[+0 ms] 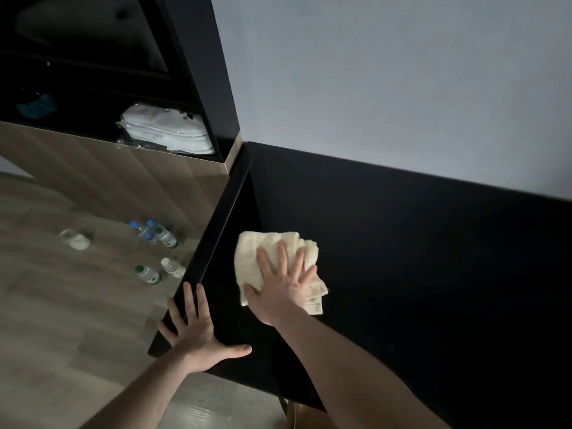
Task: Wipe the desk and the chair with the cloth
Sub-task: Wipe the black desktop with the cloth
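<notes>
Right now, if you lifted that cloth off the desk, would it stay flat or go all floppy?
Probably floppy: the cloth lies in soft folds with a frayed corner, so it would likely droop. It looks like light towelling. It probably slides easily, since the right hand presses it flat-fingered on the smooth desk.

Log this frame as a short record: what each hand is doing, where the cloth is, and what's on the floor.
left hand: flat, fingers spread, braced on the desk's left corner
right hand: flat, pressing the cloth
cloth: cream, folded, on the dark desk top near its left edge
floor: four water bottles and a glass
shelf: white folded items
</notes>
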`<state>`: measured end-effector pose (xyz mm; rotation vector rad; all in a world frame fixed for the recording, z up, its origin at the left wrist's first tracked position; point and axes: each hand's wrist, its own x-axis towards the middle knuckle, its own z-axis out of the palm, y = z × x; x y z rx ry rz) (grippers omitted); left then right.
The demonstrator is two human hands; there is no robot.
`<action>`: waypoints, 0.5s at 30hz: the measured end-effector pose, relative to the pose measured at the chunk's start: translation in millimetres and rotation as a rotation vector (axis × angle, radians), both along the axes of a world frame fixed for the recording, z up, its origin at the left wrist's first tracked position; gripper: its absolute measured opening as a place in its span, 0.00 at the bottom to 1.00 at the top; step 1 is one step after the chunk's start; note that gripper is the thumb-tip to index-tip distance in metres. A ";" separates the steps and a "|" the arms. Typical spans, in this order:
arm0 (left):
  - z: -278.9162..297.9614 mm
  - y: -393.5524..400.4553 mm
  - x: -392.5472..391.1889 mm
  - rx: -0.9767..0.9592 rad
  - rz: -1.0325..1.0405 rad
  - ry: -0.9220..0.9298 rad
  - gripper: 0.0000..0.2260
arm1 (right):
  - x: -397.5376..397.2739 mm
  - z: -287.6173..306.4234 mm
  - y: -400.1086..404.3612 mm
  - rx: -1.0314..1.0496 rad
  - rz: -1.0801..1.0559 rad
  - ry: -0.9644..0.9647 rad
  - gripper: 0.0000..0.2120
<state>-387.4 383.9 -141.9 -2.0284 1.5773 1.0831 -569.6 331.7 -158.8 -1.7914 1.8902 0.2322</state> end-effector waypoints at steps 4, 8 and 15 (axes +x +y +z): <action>-1.3 -1.4 5.3 0.003 0.005 0.007 0.81 | 37.7 -1.3 -22.8 0.003 0.172 -0.025 0.40; -3.5 -2.0 3.9 -0.001 0.001 -0.006 0.81 | 41.6 -2.0 -24.1 -0.008 0.269 -0.076 0.40; 0.2 -4.3 -0.1 0.002 -0.016 -0.083 0.78 | -18.5 -6.7 24.1 -0.042 0.265 -0.086 0.42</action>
